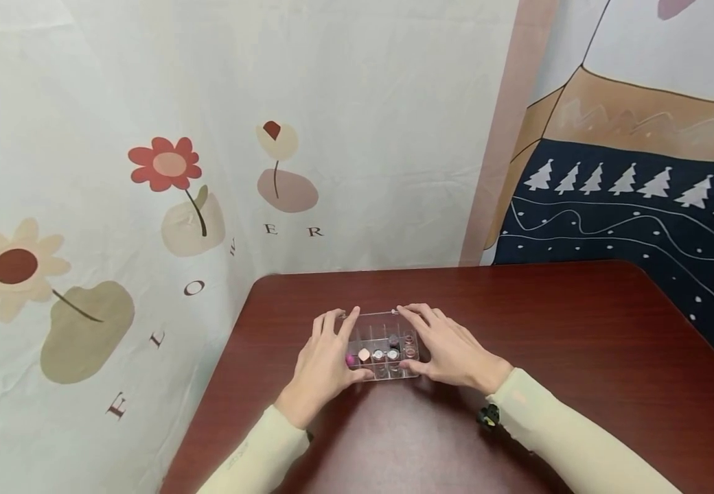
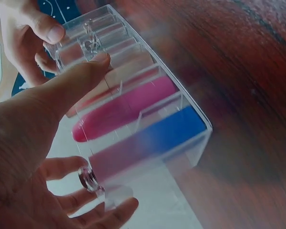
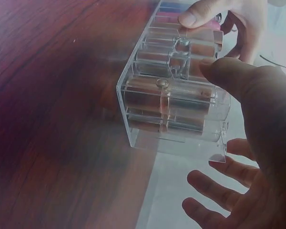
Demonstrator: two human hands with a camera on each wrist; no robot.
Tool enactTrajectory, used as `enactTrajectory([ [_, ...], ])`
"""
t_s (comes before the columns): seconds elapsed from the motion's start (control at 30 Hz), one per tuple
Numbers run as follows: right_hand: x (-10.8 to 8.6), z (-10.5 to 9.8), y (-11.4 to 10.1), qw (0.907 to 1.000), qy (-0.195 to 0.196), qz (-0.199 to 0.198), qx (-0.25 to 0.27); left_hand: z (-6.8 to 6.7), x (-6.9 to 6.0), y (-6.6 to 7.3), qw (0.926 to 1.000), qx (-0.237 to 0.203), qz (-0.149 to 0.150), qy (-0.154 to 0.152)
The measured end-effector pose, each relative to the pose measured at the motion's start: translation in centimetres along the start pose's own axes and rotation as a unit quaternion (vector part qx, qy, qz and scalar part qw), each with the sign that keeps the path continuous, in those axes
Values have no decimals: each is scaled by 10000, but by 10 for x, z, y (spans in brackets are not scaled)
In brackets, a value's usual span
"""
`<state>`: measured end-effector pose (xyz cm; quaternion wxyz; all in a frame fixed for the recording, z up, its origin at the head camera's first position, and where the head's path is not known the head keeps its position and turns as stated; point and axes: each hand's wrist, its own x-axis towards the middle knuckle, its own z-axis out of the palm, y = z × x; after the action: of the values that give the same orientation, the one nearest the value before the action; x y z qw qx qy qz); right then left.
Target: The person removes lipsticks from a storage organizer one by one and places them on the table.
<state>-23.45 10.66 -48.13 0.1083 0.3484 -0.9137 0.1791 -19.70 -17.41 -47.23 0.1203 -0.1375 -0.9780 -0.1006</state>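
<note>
A clear compartmented lipstick organizer (image 1: 382, 329) sits on the table between both hands, with several lipsticks and small tubes in its slots. My left hand (image 1: 323, 360) grips its left side, thumb at the near face and fingers toward the far side. On the right side my right hand (image 1: 452, 350) holds it the same way, its rear fingers spread apart. The left wrist view shows a pink tube (image 2: 124, 109) beside a blue-and-pink tube (image 2: 174, 131) at the end. Clear and brownish round tubes (image 3: 181, 98) fill the right end in the right wrist view.
The dark red wooden table (image 1: 579, 343) extends well to the right of the hands and behind the organizer. A pale cloth with printed flowers (image 1: 363, 137) hangs at the back and left. Dark patterned fabric (image 1: 629, 206) hangs at the right.
</note>
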Motion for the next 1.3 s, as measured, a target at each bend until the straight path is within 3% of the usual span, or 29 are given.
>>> enactTrajectory([
  [0.57,-20,-17,22,9995,-102,303,-7,6,3,5,9936,-968,562,-136],
  [1.07,-39,-30,37,9984,-207,518,62,10,15,24,9904,-1077,721,-476],
  [1.3,-45,-39,45,9980,-244,573,64,12,19,34,9890,-1135,835,-452],
])
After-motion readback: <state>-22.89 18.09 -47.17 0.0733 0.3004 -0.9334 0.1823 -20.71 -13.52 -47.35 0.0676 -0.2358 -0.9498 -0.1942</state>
